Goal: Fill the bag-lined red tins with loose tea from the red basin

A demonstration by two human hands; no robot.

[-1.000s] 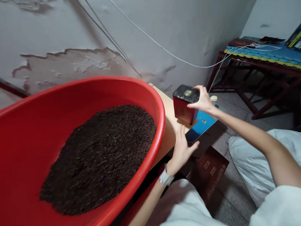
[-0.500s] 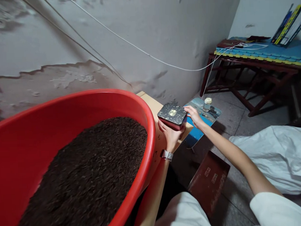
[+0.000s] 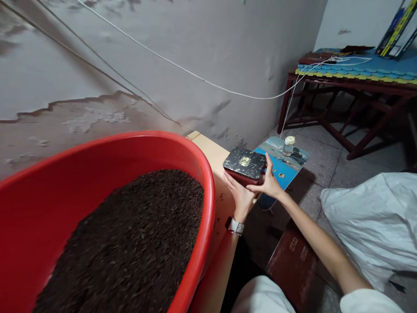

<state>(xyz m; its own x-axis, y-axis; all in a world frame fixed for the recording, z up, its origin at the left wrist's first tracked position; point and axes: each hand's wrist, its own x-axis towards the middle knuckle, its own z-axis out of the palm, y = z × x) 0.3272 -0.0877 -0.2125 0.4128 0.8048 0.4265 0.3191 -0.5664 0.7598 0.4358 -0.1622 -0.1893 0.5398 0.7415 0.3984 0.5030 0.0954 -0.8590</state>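
A rectangular tin (image 3: 244, 162) with a worn black lid, a small gold label and dark red sides is held over the corner of a pale board. My left hand (image 3: 241, 197), with a watch on the wrist, grips its near lower side from beneath. At the tin's right end, my right hand (image 3: 269, 181) clasps it, one finger up at the lid's edge and the thumb low near my left hand. The lid is on, so the contents are hidden. Left of my hands stands a big red tub (image 3: 205, 175) holding dark, loose, leaf-like material (image 3: 129, 241).
The pale board (image 3: 208, 147) lies beside the tub. Beyond it is a small blue table (image 3: 280, 165) with a lidded glass jar (image 3: 289, 147). A reddish-brown box (image 3: 292, 263) sits on the floor, near a white sack (image 3: 382, 223). A dark red table (image 3: 350, 90) carries foam mats; a white cable crosses the wall.
My right hand has shifted from the lid's right corner to a wider clasp around the tin's right end. The tin appears slightly lower and farther right as the view shifts.
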